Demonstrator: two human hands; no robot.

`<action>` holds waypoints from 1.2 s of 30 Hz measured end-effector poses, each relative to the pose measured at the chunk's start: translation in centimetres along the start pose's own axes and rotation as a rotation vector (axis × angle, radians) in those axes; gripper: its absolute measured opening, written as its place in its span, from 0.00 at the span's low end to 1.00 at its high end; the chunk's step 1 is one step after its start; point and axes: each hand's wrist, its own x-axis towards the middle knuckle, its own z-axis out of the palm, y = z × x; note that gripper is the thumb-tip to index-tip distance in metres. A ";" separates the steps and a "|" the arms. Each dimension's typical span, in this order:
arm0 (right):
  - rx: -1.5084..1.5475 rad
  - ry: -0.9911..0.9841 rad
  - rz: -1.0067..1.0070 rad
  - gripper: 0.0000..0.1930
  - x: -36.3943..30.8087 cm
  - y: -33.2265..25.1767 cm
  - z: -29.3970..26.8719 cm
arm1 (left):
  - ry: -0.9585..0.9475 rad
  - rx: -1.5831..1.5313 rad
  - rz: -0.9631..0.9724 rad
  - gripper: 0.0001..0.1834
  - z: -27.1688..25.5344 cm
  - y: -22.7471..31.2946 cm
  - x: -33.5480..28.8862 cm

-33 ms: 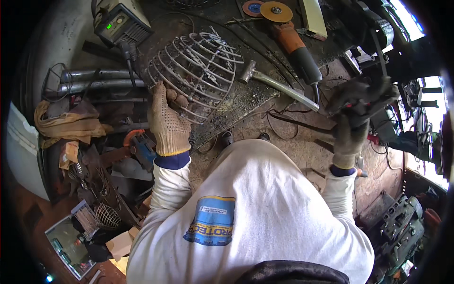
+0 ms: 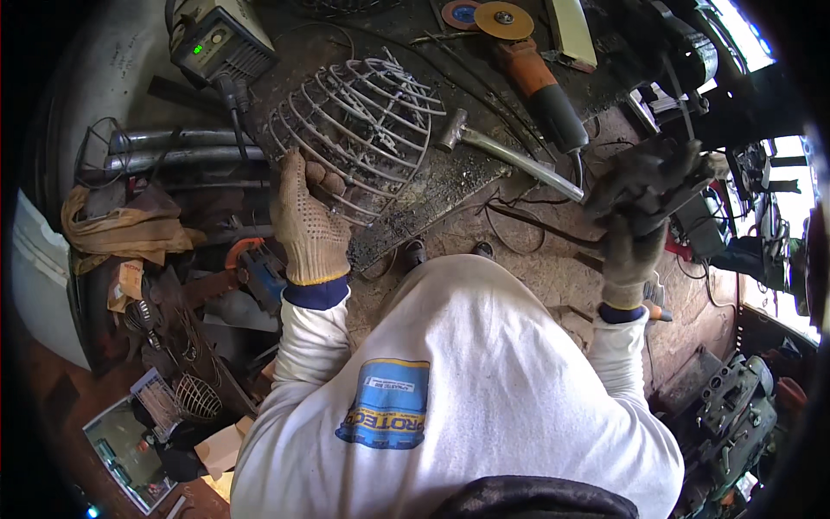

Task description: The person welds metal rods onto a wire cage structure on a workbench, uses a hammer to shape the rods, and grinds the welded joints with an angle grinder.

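My left hand (image 2: pixel 309 216), in a knit work glove, is closed around the near left rim of a domed wire cage (image 2: pixel 389 143). The cage, made of bent metal rods, rests tilted on the dark workbench (image 2: pixel 380 242). Away from the cage on the right, my right hand (image 2: pixel 631 229) wears a glove blackened over the fingers. It is closed on a dark tool that looks like a welding electrode holder; a thin grey rod (image 2: pixel 677 95) rises near it. The fingers partly hide the tool. Between my hands lies a metal hammer (image 2: pixel 510 154).
An angle grinder (image 2: pixel 545 95) with an orange disc lies at the bench's far right. A welding machine (image 2: pixel 223 43) with a lit green display stands at far left. Metal tubes (image 2: pixel 181 156) and a brown cloth (image 2: pixel 130 225) are left. Cables (image 2: pixel 519 225) trail below the bench edge.
My right hand has shifted slightly left, and the thin rod has moved left with it. My left hand and the cage stay in place.
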 end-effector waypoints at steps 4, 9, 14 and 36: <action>-0.018 -0.185 0.009 0.19 -3.6 -1.0 1.2 | -0.090 -0.019 0.020 0.07 0.2 0.0 -0.1; 0.606 -0.153 0.722 0.15 -6.1 0.9 2.9 | -0.106 -0.011 0.017 0.07 0.1 0.1 -0.7; -0.052 -0.487 0.611 0.09 -7.7 3.0 2.4 | -0.102 0.010 0.006 0.07 0.2 0.4 -0.9; -0.136 -0.576 0.221 0.37 -12.1 0.3 0.3 | -0.162 -0.013 -0.003 0.08 -0.7 0.8 0.2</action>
